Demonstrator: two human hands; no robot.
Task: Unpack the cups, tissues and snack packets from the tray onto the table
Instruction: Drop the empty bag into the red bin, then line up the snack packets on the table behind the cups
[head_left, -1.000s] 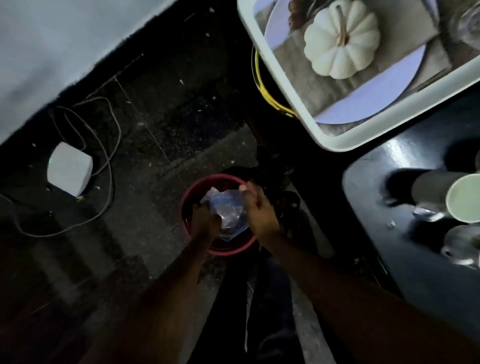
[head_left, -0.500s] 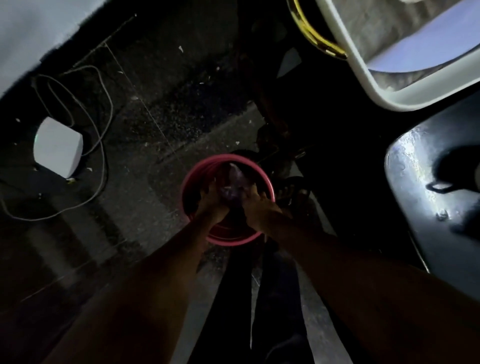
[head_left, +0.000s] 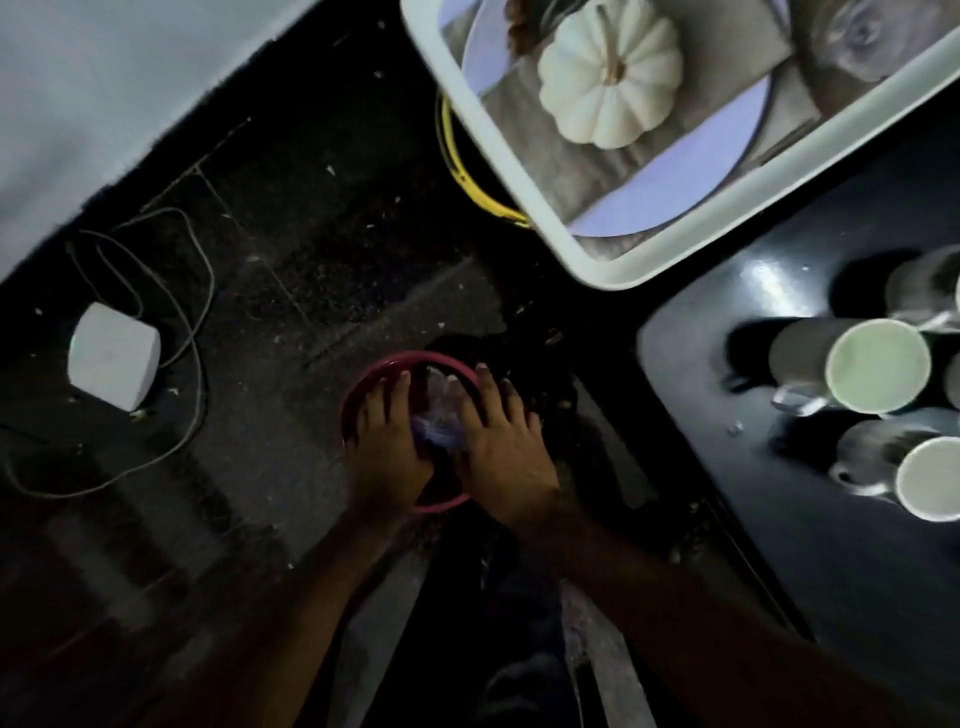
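My left hand (head_left: 387, 441) and my right hand (head_left: 501, 441) lie flat, fingers spread, over a red round bin (head_left: 363, 384) on the dark floor. Between them a crumpled clear plastic wrapper (head_left: 439, 423) sits inside the bin, with both hands pressing against it. The white tray (head_left: 597, 265) with a pumpkin picture on its base stands at the upper right, its corner overhanging the black table (head_left: 727, 519). Two white-rimmed cups (head_left: 878, 366) (head_left: 930, 478) stand on the table at the right, and parts of others show at the edge.
A white box (head_left: 111, 356) with a looping cable (head_left: 192, 322) lies on the floor at the left. A yellow-rimmed round object (head_left: 462, 176) sits under the tray. A pale wall (head_left: 104, 78) fills the upper left. My dark trouser legs are below the bin.
My hands gripped the wrapper above the bin, then pushed it down inside; now their fingers are spread flat over it. The view has tilted back up, showing the tray and cups again.
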